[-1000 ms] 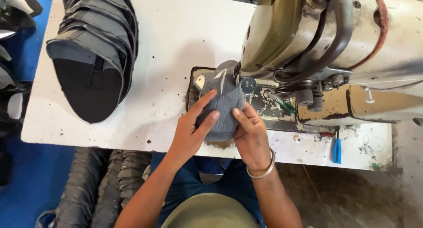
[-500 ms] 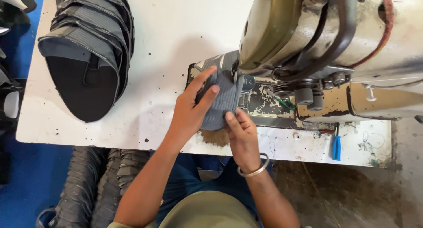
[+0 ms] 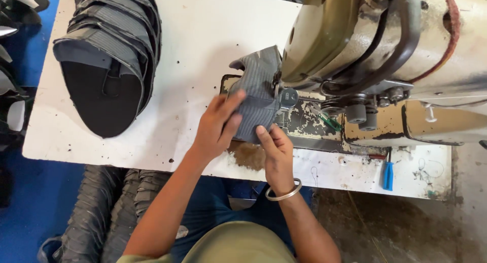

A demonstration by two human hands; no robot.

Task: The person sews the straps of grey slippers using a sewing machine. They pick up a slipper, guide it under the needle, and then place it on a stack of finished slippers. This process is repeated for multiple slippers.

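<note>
A grey ribbed fabric piece [image 3: 256, 88] lies on the bed of a sewing machine [image 3: 375, 44], its far end under the machine head. My left hand [image 3: 218, 126] lies flat on its near left part, fingers spread over the cloth. My right hand [image 3: 274, 151], with a metal bangle on the wrist, presses the fabric's near edge with thumb and fingers. Both hands hold the piece down against the worn metal plate [image 3: 304, 123] by the needle area.
A stack of dark grey and black fabric pieces [image 3: 109, 55] lies on the white table [image 3: 203, 34] to the left. More dark pieces [image 3: 101, 212] hang below the table's front edge. A small blue-handled tool [image 3: 388, 174] lies at the right front.
The fabric piece has slid farther back under the machine head. Both hands have followed it away from me, the left now flatter on the cloth.
</note>
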